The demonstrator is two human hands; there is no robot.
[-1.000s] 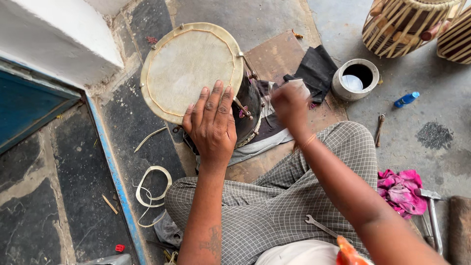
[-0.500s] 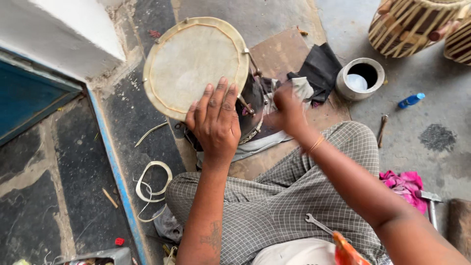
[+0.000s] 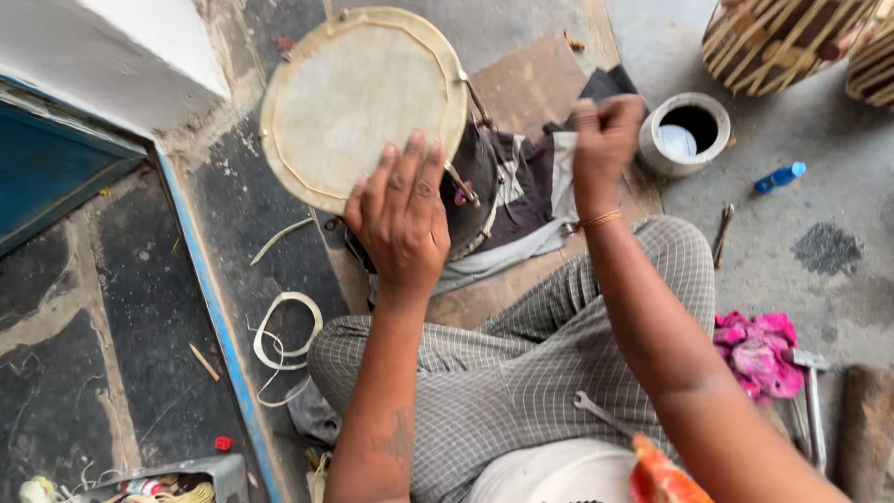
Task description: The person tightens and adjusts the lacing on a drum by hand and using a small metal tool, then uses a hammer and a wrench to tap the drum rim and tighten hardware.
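The person sits on the stone floor (image 3: pixel 121 307) with a drum (image 3: pixel 368 102) tipped on its side ahead of the knees, its pale round skin facing up toward us. The left hand (image 3: pixel 402 219) lies flat on the near rim of that skin, fingers (image 3: pixel 410 168) spread wide and holding nothing, only pressing. The right hand (image 3: pixel 605 140) is raised just right of the drum, closed in a fist; it is blurred, and I cannot tell what it holds, if anything. Dark cloth (image 3: pixel 521 186) is bunched under and beside the drum's body, between the two hands. Just beyond the fist stands a grey pot (image 3: pixel 684 135), with a small blue bottle (image 3: pixel 779 177) near it. Two strapped drums (image 3: pixel 792 37) stand at the far right. A pink rag (image 3: pixel 759 349) and a hammer (image 3: pixel 812 401) lie by the right knee, a spanner (image 3: pixel 596 410) on the lap, and pale coiled strips (image 3: pixel 284 340) on the floor to the left.
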